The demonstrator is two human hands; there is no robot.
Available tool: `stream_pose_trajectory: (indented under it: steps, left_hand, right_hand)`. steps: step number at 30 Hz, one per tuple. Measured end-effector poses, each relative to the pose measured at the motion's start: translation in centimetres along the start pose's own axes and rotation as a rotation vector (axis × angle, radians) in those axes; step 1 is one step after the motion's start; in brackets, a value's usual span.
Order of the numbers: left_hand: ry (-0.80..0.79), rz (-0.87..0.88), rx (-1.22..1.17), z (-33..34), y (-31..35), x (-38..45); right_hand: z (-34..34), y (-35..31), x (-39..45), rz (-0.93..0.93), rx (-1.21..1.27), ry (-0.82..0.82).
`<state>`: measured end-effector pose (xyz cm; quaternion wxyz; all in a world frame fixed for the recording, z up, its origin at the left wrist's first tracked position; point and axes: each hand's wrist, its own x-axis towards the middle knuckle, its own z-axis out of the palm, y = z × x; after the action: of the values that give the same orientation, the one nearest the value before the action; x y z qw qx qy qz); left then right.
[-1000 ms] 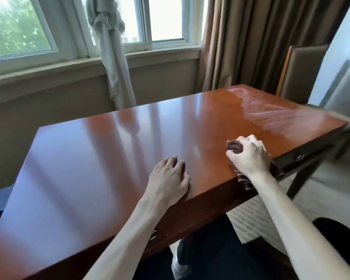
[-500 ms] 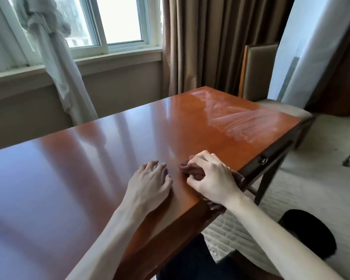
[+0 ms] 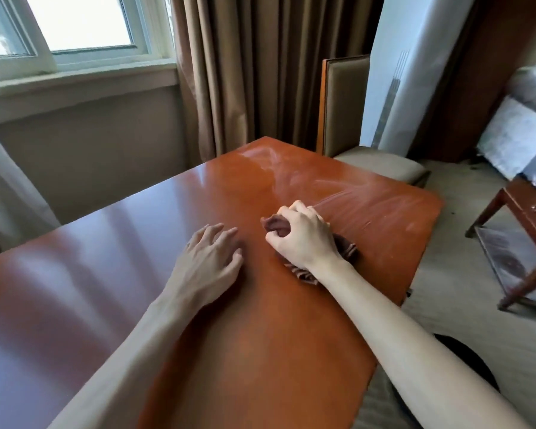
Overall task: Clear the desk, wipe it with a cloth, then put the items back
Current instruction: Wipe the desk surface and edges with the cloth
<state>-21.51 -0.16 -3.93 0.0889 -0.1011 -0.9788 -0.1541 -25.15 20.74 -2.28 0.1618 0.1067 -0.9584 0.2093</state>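
Two hands over one polished reddish table (image 3: 174,230); one cloth (image 3: 347,247), dark brown and bunched, at centre frame. Right hand (image 3: 304,239) clenched around the cloth, pressing it onto the tabletop, folds spilling out beneath the wrist toward lower right; left hand (image 3: 208,264) released, fingers spread flat on the wood just left of the cloth, not touching it. Pale smeared streaks (image 3: 338,187) across the far right corner; bare glossy surface stretching to the left and toward the bottom edge. One upholstered chair (image 3: 347,109) close behind the far corner; one small side table (image 3: 526,230) at right, well apart, carpet between; one brown curtain (image 3: 254,66) at top centre beside one window (image 3: 84,23) at upper left.
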Motion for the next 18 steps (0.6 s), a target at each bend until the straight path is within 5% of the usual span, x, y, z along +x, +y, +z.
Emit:
stream_pose_trajectory:
  steps: [11, 18]
  left_hand:
    - [-0.060, -0.012, 0.000, 1.0, -0.1, -0.6]
    - [-0.046, -0.006, -0.009, 1.4, -0.5, -0.3]
  right_hand:
    - [-3.2, -4.2, -14.5, -0.174, 0.101, -0.013]
    - [1.2, -1.5, -1.3, 0.044, 0.008, 0.038]
